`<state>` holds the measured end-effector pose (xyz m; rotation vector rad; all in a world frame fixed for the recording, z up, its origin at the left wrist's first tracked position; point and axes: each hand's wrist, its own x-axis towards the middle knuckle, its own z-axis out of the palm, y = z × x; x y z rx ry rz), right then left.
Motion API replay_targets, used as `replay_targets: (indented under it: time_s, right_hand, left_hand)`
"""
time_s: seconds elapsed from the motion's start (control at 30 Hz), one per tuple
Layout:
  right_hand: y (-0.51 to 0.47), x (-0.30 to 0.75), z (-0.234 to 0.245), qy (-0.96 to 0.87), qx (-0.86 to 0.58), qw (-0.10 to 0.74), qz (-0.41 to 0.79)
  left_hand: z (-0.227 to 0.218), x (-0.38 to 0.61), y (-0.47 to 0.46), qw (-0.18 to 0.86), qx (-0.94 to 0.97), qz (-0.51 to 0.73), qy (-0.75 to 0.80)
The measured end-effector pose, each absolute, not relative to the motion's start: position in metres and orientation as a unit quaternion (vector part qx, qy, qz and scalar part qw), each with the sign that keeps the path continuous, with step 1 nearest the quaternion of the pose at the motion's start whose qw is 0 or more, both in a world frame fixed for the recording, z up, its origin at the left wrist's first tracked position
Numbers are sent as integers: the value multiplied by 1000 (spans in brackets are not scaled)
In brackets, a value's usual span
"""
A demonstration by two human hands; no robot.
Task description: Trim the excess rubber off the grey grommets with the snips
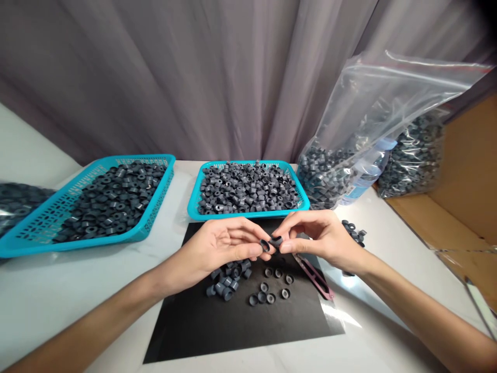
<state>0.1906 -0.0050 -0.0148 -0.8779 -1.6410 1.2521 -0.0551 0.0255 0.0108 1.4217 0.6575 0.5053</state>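
Observation:
Over the black mat (217, 334) my two hands meet, each pinching a small dark part. My left hand (225, 241) has a dark round cap (264, 245) between thumb and fingers, its hollow side showing. Close beside it, a second dark cap (276, 241) sits in the fingertips of my right hand (314, 235); whether the two caps touch I cannot tell. Beneath my left hand lies a heap of dark caps (225, 285). Several more caps (271, 298) are spread face up on the mat. Pink-handled thread snips (316, 277) lie under my right hand.
Two turquoise baskets, one at left (134, 235) and one at centre back (248, 215), hold many dark caps. Behind on the right stand a clear zip bag (326, 171) of parts, a plastic bottle (367, 173), another filled bag (413, 155) and a cardboard box (471, 155).

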Motion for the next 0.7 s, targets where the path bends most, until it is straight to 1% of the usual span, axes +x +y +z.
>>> replay_targets:
  time_s: [0.37,0.53,0.63,0.7]
  right_hand:
    - [-5,192,-19,-637,-351,444,524]
    - [-4,193,-20,-640,-351,440,523]
    - [-2,199,-8,-678,-377,409,480]
    - [-2,210,4,-731,-419,345,414]
  left_hand:
    - [8,-57,28,704,612,231,276]
    - [7,-58,29,721,602,209,272]
    - [6,-58,29,721,603,206,274]
    - [6,-58,29,719,604,204,277]
